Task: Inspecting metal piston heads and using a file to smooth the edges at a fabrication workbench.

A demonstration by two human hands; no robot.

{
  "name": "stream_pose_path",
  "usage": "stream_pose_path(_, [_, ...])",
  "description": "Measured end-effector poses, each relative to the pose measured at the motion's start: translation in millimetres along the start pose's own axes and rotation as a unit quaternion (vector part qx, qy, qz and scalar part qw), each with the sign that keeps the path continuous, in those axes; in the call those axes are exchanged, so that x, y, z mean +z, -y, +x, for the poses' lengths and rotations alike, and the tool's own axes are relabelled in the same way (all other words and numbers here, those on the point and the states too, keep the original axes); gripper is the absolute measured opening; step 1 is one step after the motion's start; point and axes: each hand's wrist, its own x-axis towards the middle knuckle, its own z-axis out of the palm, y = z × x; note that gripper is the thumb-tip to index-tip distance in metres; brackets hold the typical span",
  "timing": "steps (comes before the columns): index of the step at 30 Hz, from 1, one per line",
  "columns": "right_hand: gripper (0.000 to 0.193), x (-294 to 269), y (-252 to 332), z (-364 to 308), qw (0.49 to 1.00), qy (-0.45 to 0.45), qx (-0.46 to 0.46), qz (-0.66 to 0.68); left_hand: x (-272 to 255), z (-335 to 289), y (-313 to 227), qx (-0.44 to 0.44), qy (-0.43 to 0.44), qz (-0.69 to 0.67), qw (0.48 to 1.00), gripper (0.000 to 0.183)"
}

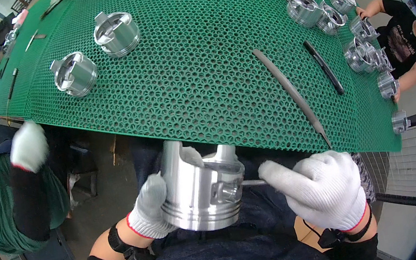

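My left hand [152, 208], in a white knit glove, is closed on a shiny metal piston [199, 198] held above my lap at the table's near edge. The piston's ring grooves face down and its open skirt side faces up. In my gloved right hand [321, 188] is a thin metal rod-like tool [252, 182]; the fist hides its handle. The tool's visible end reaches the pin hole in the piston's right side; whether it touches the metal I cannot tell.
On the green perforated mat [183, 69] lie a half-round file [291, 90] and a black-handled tool [323, 67]. Two pistons [117, 33] stand far left, and several more [303, 8] stand along the right. Co-workers sit left [19, 196] and right [402, 42].
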Motion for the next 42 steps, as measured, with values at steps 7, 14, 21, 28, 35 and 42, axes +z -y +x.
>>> stream_pose_path(7, [0.037,8.3,-39.9,-5.8,0.781,0.309,0.117,0.53,25.8,-0.6,-45.0,0.268,0.174,0.519,0.793,0.073])
stream_pose_path(14, [0.041,39.8,-39.2,-2.8,0.695,0.155,0.333,0.618,27.4,5.9,-42.8,0.439,0.093,0.677,0.583,0.072])
stream_pose_path(21, [0.033,40.5,-17.4,7.3,0.9,-0.003,-0.073,0.429,22.6,17.7,-28.2,0.242,0.115,0.518,0.812,0.081])
stream_pose_path(28, [0.044,28.5,-28.2,18.1,0.784,-0.01,0.228,0.578,18.1,17.5,-1.9,-0.083,0.131,-0.034,0.987,0.1])
stream_pose_path(35, [0.039,-11.6,-32.5,1.4,0.992,-0.054,-0.048,0.106,17.0,12.0,-3.5,-0.063,0.043,0.001,0.997,0.092])
stream_pose_path(42, [0.032,-24.3,-17.8,-14.9,0.998,0.056,0.006,0.016,36.8,15.6,-16.1,0.098,0.024,0.269,0.958,0.079])
